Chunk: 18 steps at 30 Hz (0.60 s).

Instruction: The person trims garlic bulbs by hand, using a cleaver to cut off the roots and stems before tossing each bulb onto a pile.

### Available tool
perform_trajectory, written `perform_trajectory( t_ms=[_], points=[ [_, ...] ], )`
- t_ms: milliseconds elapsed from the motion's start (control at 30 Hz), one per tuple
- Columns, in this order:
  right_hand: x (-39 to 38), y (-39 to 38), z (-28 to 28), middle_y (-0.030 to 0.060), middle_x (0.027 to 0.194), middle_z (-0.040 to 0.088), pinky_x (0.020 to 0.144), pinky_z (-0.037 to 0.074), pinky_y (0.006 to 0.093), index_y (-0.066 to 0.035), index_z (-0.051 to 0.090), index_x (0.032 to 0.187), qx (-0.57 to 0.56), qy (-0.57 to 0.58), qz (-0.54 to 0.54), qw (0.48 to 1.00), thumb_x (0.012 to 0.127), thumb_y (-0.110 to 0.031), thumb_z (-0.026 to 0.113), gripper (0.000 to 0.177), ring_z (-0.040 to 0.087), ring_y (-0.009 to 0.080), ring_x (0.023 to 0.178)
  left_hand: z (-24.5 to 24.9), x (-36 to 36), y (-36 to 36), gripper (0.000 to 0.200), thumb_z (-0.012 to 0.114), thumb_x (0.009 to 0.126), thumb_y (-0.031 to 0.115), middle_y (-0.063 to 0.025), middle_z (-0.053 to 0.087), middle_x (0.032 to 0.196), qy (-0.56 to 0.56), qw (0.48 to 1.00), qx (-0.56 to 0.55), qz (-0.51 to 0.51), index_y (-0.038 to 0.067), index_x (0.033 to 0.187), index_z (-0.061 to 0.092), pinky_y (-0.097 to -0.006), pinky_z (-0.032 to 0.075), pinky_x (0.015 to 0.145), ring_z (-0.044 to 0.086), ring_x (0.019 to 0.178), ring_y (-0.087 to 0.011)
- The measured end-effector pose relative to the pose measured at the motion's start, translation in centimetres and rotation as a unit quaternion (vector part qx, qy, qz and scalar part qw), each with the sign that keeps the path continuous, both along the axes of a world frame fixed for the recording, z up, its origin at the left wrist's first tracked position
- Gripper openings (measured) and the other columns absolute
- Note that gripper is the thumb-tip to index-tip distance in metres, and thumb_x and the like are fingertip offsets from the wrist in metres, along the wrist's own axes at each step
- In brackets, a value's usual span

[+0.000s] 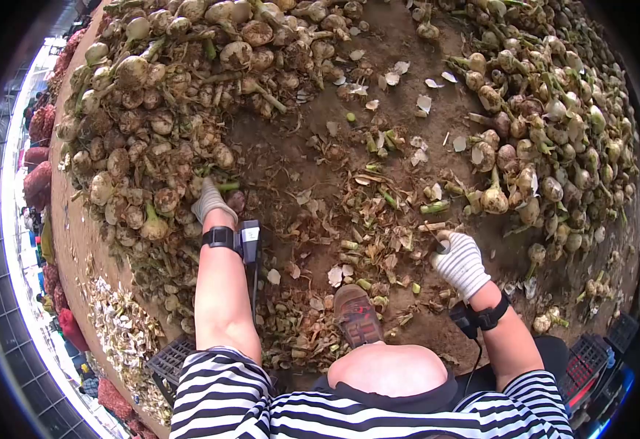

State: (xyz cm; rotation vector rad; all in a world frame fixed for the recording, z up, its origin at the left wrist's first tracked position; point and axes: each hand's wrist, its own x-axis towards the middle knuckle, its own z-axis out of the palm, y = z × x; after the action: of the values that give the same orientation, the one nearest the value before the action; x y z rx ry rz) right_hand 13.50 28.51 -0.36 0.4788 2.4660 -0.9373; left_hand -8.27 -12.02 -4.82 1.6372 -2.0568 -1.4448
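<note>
My left hand [211,200], in a pale knit glove, reaches into the edge of the big heap of garlic bulbs [132,72] on the left. A green garlic stem [226,186] lies right at its fingers, whose tips are hidden among the bulbs and stems. My right hand [462,265], in a striped white glove, is closed around the dark handle of a small knife [441,247]. Its thin blade points up and left over cut stems and dry skins. Near that hand lies a cut green stem [435,208], with a long-stemmed garlic bulb [494,197] further up.
Another garlic heap [554,186] spreads along the right. Cut stalks and papery skins [378,219] litter the soil between the heaps. My shoe [358,314] stands in the litter. Dark crates [587,362] sit at the lower right; filled red mesh sacks [42,124] line the far left.
</note>
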Motion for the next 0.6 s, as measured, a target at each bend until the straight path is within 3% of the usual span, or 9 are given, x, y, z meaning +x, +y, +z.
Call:
perform_trajectory(
  t_ms=[33,67,167,233,300,333,400,433,600],
  points=[
    [0.1,0.0,0.2,0.0196,0.077,0.063,0.067,0.050,0.0382,-0.006,0.066,0.095,0.006,-0.020,0.006,1.000,0.067,-0.017,0.057,0.031,0.061,0.0356,0.074,0.3,-0.3,0.2,0.075,0.061,0.079,0.054,-0.0179,0.056,0.113,0.114,0.983,0.127,0.066,0.000,0.128,0.042,-0.0409,0.054,0.072,0.060,0.094,-0.0295],
    [0.3,0.1,0.1,0.0197,0.078,0.063,0.067,0.050,0.0386,-0.006,0.066,0.093,0.011,-0.027,0.005,1.000,0.067,-0.016,0.057,0.030,0.061,0.0354,0.074,0.4,-0.4,0.5,0.068,0.060,0.081,0.052,-0.0147,0.056,0.101,0.102,0.981,0.134,0.095,0.000,0.123,0.046,-0.0376,0.054,0.060,0.060,0.085,-0.0248],
    [1.0,0.2,-0.9,0.0200,0.079,0.063,0.067,0.050,0.0387,-0.006,0.066,0.092,-0.003,-0.025,-0.016,1.000,0.066,-0.016,0.057,0.030,0.061,0.0352,0.074,0.6,-1.5,0.7,0.064,0.061,0.082,0.048,-0.0160,0.057,0.105,-0.045,0.994,0.067,0.072,-0.001,0.121,0.048,-0.0379,0.054,0.064,0.060,0.088,-0.0237],
    [1.0,0.2,-1.0,0.0201,0.077,0.063,0.067,0.050,0.0387,-0.006,0.066,0.092,0.006,-0.032,-0.013,0.999,0.065,-0.016,0.057,0.030,0.061,0.0352,0.073,0.9,-0.1,0.7,0.052,0.059,0.085,0.038,-0.0137,0.058,0.106,-0.023,0.996,0.077,0.046,0.002,0.121,0.050,-0.0348,0.054,0.065,0.061,0.084,-0.0219],
    [0.3,-0.1,0.9,0.0195,0.075,0.063,0.065,0.050,0.0392,-0.006,0.066,0.090,0.000,-0.014,0.001,1.000,0.066,-0.016,0.056,0.028,0.061,0.0353,0.072,2.2,1.7,1.5,0.033,0.054,0.090,0.018,-0.0091,0.060,0.108,0.028,0.995,0.098,-0.005,0.006,0.121,0.053,-0.0288,0.053,0.068,0.063,0.077,-0.0183],
    [-0.3,-0.4,1.9,0.0181,0.075,0.063,0.065,0.050,0.0405,-0.007,0.066,0.088,0.027,-0.007,0.026,0.999,0.067,-0.016,0.056,0.025,0.061,0.0353,0.073,4.1,3.5,4.4,0.034,0.058,0.088,0.014,-0.0061,0.060,0.109,0.025,0.998,-0.002,-0.058,0.006,0.121,0.054,-0.0239,0.050,0.072,0.060,0.077,-0.0144],
    [-0.9,-1.2,2.5,0.0164,0.071,0.062,0.062,0.050,0.0420,-0.010,0.064,0.083,0.052,0.073,0.073,0.993,0.069,-0.018,0.058,0.017,0.062,0.0339,0.070,1.2,6.6,4.2,0.041,0.063,0.085,0.011,-0.0049,0.059,0.111,0.201,0.944,0.038,-0.257,0.006,0.124,0.050,-0.0241,0.045,0.083,0.056,0.093,-0.0125],
    [-1.0,-1.5,2.4,0.0161,0.069,0.062,0.061,0.050,0.0424,-0.011,0.063,0.081,0.060,0.119,0.093,0.987,0.070,-0.019,0.058,0.015,0.062,0.0332,0.069,3.4,8.3,6.9,0.046,0.061,0.083,0.004,-0.0045,0.057,0.116,0.174,0.942,0.051,-0.282,0.010,0.127,0.049,-0.0281,0.047,0.082,0.056,0.096,-0.0151],
    [-2.9,-3.4,5.4,0.0125,0.069,0.062,0.057,0.049,0.0426,-0.010,0.060,0.082,0.083,0.123,0.235,0.961,0.070,-0.019,0.059,0.015,0.062,0.0300,0.068,8.2,13.3,13.5,0.047,0.061,0.085,0.007,-0.0079,0.055,0.120,0.156,0.824,0.310,-0.448,0.007,0.128,0.044,-0.0294,0.049,0.087,0.057,0.103,-0.0175]
  ],
)
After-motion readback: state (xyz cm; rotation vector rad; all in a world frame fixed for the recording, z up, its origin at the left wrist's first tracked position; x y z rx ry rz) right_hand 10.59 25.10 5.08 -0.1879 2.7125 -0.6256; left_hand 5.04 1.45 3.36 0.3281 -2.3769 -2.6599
